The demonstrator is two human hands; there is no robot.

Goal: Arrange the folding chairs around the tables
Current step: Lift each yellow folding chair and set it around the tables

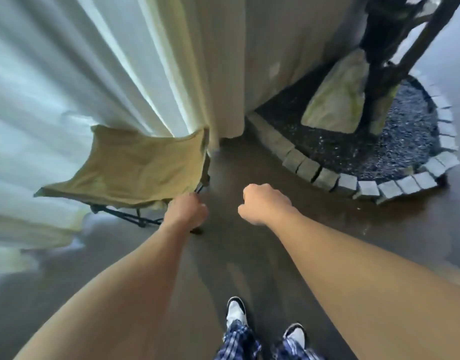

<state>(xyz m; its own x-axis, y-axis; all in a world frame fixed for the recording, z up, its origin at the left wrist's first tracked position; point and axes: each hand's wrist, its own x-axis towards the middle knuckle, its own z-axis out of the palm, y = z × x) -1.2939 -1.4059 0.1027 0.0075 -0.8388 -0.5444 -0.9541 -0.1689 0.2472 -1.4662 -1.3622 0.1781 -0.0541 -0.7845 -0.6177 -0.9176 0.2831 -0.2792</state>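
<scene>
The person stands on a dark brown floor point(249, 255), both bare forearms stretched forward and down. The folding chair point(135, 167) sits to the left, just in front of long pale curtains point(67, 74) that hang to the floor behind and beside it. Its tan fabric seat sags between the corners, and a dark metal frame shows beneath the near edge, with thin crossed legs reaching the floor.

The left hand point(186, 210) is at the chair's near right corner, where the fabric meets the frame. Its fingers are curled over that corner and appear to grasp the frame there, though blur hides the exact hold; the knuckles face up and the fingertips are out of sight under the edge. The rest of the chair lies to the left of and beyond this hand.

The right hand point(262, 203) hangs in the air to the right of the chair, apart from it, clenched into a loose fist that holds nothing.

Further right, a curved border of grey stone blocks point(348, 181) rings a bed of dark gravel point(395, 141). A pale upright rock point(338, 100) and a dark tree trunk point(379, 61) stand in that bed.

At the bottom, two black and white shoes point(236, 311) and blue plaid trouser legs point(239, 341) are visible on the floor
</scene>
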